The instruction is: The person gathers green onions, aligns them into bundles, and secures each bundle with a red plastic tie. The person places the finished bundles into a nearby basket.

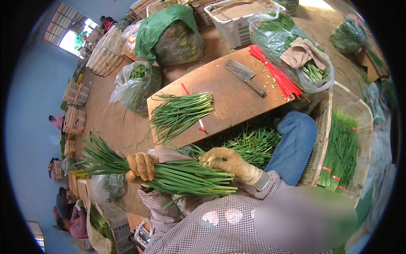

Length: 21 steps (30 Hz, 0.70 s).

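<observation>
My left hand (141,167), in a soiled tan work glove, is closed around a thick bunch of garlic chives (190,177) in front of my chest. The pale cut ends point right and the leafy tips left. My right hand (226,162), gloved too, bends its fingers at the upper edge of the bunch towards the stem ends; whether they pinch a leaf is unclear. Beyond, a second pile of chives (184,111) lies on a wooden board (228,104), across a red tie strip (202,124). A cleaver (244,76) rests flat to its right.
Red tie strips (276,73) lie along the board's right end beside a plastic bag of chives (285,31) with a cloth (303,52). A crate (364,127) at right holds tied bundles. Loose leaves (253,143) lie below the board. Other people sit along the left wall.
</observation>
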Motion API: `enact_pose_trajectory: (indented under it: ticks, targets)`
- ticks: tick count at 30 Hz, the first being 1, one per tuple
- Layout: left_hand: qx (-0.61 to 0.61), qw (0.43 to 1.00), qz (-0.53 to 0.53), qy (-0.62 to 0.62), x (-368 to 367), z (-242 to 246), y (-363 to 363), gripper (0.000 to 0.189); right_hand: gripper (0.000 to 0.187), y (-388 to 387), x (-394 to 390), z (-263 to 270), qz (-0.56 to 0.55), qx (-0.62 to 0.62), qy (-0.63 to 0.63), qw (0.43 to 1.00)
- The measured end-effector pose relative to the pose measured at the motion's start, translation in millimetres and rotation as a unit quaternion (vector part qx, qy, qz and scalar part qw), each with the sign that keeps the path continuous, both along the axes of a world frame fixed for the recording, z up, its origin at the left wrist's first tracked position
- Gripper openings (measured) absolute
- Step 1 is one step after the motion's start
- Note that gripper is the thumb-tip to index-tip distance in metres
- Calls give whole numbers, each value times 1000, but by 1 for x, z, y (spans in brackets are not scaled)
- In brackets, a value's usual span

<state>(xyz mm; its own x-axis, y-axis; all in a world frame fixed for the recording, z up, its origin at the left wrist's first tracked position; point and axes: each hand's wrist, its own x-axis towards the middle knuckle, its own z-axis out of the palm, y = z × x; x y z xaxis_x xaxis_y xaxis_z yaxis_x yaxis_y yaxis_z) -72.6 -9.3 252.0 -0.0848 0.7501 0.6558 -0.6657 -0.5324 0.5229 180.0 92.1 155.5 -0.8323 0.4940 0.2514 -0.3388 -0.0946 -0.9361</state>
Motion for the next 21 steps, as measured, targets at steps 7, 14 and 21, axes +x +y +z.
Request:
enact_pose_trajectory:
  ticks: [7, 14, 21]
  targets:
    - [47, 999, 15, 11, -12, -1, -12, 20, 28, 11, 34, -33, -27, -154, -31, 987]
    - [3, 993, 105, 50, -10, 14, -14, 23, 30, 17, 54, -5, -241, 329, -264, 874]
    - [-41, 996, 67, 45, 10, -2, 7, 22, 11, -6, -2, 23, -132, 262, -93, 951]
